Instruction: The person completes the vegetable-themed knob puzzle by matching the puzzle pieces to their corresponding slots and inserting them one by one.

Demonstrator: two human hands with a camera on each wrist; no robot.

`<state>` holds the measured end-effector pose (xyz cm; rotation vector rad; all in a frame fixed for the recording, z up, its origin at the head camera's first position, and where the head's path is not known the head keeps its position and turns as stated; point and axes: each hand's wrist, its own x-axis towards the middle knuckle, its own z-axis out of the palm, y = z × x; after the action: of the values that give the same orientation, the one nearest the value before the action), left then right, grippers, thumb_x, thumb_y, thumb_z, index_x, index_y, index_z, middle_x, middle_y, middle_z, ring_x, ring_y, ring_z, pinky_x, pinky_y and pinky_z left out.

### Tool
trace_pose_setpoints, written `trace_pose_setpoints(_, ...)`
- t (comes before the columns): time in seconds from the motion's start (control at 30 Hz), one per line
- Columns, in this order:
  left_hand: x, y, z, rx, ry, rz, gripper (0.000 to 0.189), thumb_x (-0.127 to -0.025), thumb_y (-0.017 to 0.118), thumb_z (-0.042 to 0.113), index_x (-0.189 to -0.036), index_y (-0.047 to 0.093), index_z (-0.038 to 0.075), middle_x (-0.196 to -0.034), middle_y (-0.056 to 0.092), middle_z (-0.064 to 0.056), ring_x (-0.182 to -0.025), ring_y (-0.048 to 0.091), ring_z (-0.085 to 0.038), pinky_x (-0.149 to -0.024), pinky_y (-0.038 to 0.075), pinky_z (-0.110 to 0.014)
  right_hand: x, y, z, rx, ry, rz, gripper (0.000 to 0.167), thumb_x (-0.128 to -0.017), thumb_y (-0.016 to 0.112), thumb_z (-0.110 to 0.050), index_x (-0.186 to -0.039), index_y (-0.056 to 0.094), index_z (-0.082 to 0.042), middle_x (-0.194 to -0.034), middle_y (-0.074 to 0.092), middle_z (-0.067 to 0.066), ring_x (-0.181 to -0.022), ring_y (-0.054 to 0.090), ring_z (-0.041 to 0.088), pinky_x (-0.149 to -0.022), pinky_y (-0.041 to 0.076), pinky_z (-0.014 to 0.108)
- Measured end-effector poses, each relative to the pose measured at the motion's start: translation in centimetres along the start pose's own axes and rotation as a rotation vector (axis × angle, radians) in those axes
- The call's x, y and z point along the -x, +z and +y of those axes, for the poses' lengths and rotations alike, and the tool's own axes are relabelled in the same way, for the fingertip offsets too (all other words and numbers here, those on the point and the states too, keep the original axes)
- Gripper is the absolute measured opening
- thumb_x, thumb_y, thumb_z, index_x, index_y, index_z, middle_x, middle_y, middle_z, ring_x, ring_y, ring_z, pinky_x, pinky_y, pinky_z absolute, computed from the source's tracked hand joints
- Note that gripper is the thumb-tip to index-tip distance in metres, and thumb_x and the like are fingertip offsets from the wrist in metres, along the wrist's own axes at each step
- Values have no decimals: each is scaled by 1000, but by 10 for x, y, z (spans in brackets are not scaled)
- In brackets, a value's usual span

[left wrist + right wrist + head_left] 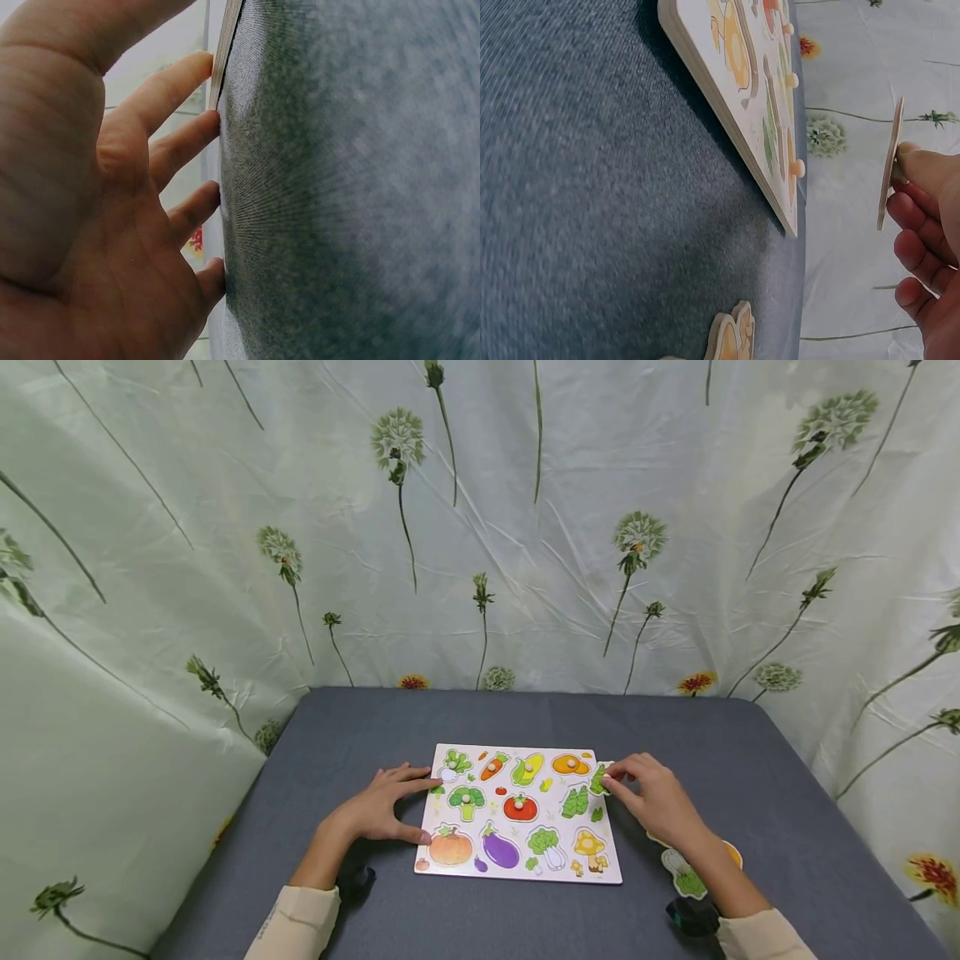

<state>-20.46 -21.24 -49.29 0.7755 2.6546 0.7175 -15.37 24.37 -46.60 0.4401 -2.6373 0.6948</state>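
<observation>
A white wooden vegetable puzzle board (480,802) lies flat on the table. My left hand (386,806) is at its left side, fingers spread, with index fingertip and thumb at the edge. In the left wrist view, the fingertips (201,64) meet the board's edge and the cloth. My right hand (656,797) pinches a green vegetable puzzle piece (599,779) by the board's upper right edge. The right wrist view shows this thin piece (889,172) edge-on, raised off the table, its printed face hidden. Knobbed carrot (492,767), corn (528,768), broccoli (467,802) and tomato (521,807) pieces sit in the board.
Loose puzzle pieces (684,872) lie right of the board, partly covered by my right forearm. The pumpkin (450,847), eggplant (500,848) and mushroom (589,848) spots show no knobs. A grey cloth (360,718) covers the table, with a flowered curtain (525,568) behind.
</observation>
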Motion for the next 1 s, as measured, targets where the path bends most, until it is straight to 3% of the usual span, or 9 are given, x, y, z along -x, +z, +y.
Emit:
trace_pose_setpoints(0.67,0,1,0,-1,-13,3,90,-74,85,61,-152,52,30,-166,37,-8,-158,16,-44,-124,5,-71,-3,23,-6,-55,12,-106,9,-90,81,-22,-93,72,-20,-88,63,-9,-86,60,15,-74,53,32)
trace_pose_setpoints(1.0,-1,1,-1,-10,2,5,90,-75,84,61,-153,52,30,-166,37,-8,-158,17,-43,-124,6,-71,-3,31,-7,-76,55,-175,9,-90,81,-25,-90,72,-23,-84,59,-11,-80,53,13,-66,42,23)
